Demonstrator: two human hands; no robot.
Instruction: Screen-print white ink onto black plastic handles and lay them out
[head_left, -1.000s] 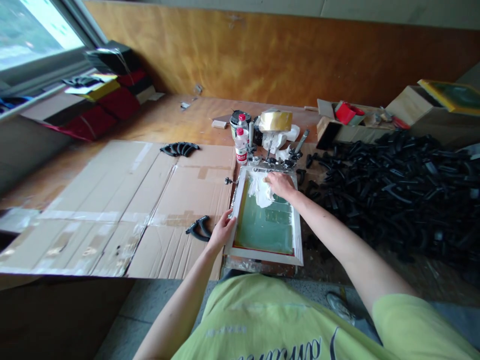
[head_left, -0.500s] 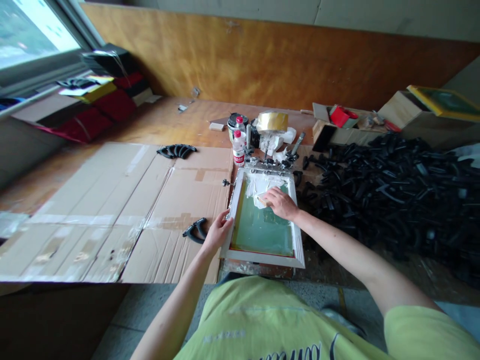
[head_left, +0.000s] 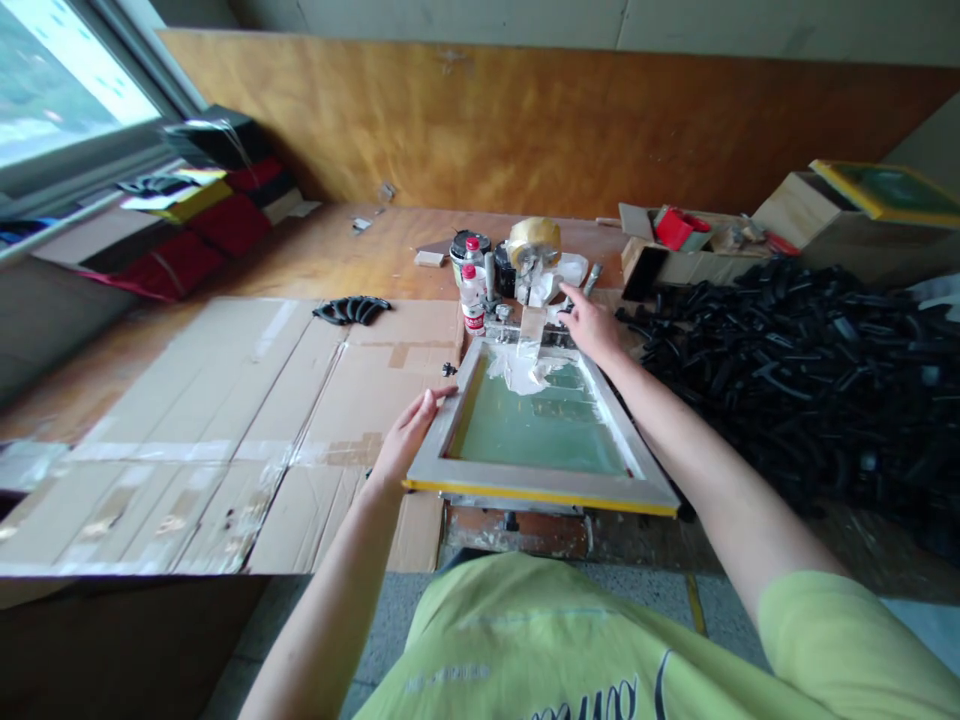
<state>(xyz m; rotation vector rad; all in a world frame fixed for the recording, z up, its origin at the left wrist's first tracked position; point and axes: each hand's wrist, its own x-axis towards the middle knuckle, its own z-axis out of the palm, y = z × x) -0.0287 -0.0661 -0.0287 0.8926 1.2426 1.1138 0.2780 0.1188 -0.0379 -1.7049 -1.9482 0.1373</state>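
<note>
A screen printing frame point(head_left: 540, 480) with green mesh is tilted, its near edge raised off the base. White ink point(head_left: 519, 372) lies smeared at the far end of the mesh. My left hand point(head_left: 409, 430) grips the frame's left side, thumb on top. A squeegee point(head_left: 532, 332) leans upright against the far side of the frame, out of my hands. Beyond the frame's far right corner, my right hand point(head_left: 591, 328) is stretched out with its fingers apart, close to the hinge clamp and white rags point(head_left: 544, 288). Whether it touches them I cannot tell.
Flattened cardboard point(head_left: 315, 390) covers the table on the left, with several curved black parts point(head_left: 352, 310) on it. A large heap of black parts point(head_left: 795, 400) lies on the right. Bottles point(head_left: 472, 300), a tape roll point(head_left: 534, 240) and an open box point(head_left: 694, 265) stand behind.
The frame's near edge has risen, lifted by my left hand. My right hand has let go of the squeegee at the far side and moved away to the right.
</note>
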